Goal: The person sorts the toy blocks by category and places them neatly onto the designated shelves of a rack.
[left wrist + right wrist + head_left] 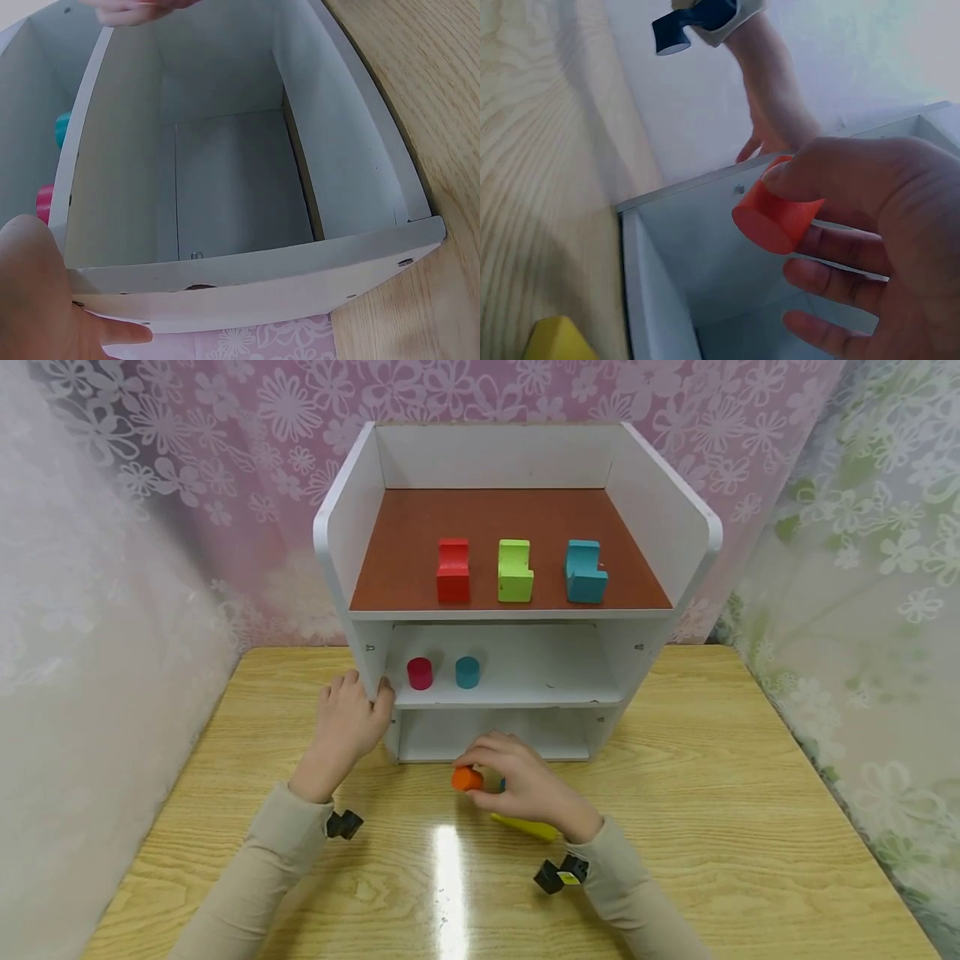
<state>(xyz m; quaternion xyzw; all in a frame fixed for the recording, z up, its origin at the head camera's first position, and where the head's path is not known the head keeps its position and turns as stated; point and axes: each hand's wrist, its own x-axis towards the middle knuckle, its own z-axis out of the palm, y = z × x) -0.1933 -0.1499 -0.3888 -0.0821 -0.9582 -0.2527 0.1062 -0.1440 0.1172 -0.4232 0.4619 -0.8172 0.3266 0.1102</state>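
Note:
My right hand (525, 777) pinches an orange cylinder block (467, 778) between thumb and fingers, just in front of the lowest compartment of a small white shelf unit (495, 705). In the right wrist view the orange block tilts, its flat end showing. My left hand (348, 718) holds the unit's left side panel, thumb at the front edge and fingers outside. Under the right hand lie a yellow piece (525, 827) and a mostly hidden blue piece (503, 785). A crimson cylinder (420, 673) and a teal cylinder (467, 672) stand on the middle shelf, toward its left.
On the brown top shelf (480, 518) stand a red block (453, 571), a lime green block (515, 571) and a blue block (585, 572), each with a curved notch. The unit stands on a wooden table (750, 793). Flowered curtains (487, 389) hang behind and beside it.

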